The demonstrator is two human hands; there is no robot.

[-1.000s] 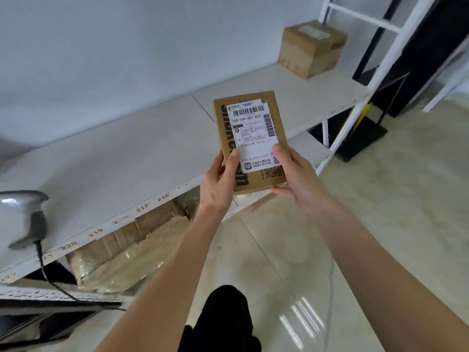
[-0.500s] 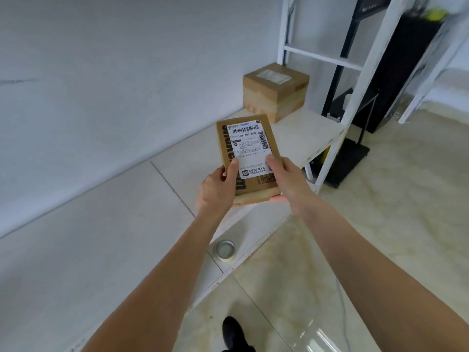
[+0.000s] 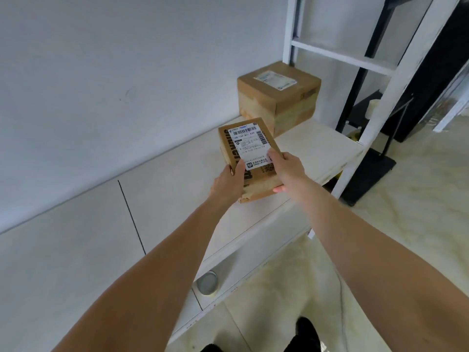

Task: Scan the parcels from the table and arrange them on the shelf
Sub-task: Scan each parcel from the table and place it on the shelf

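A flat brown parcel (image 3: 250, 148) with a white barcode label facing up is gripped at its near end by both hands. My left hand (image 3: 228, 182) holds its left edge, thumb on top. My right hand (image 3: 288, 168) holds its right edge, with a fingertip showing under the near corner. The parcel hangs low over the white shelf board (image 3: 162, 194), tilted; whether it touches the board I cannot tell. Just behind it, at the shelf's right end, stands a larger taped cardboard box (image 3: 278, 97) with a label on top.
White shelf uprights (image 3: 288, 34) rise behind and right of the large box. A roll of tape (image 3: 207, 283) lies on the lower shelf near its front edge. A black stand base (image 3: 368, 176) sits on the pale tiled floor to the right. A grey wall backs the shelf.
Both hands have carried the parcel forward and down over the shelf, closer to the large box. The view has shifted right; the scanner and lower-shelf parcels seen earlier are out of frame.
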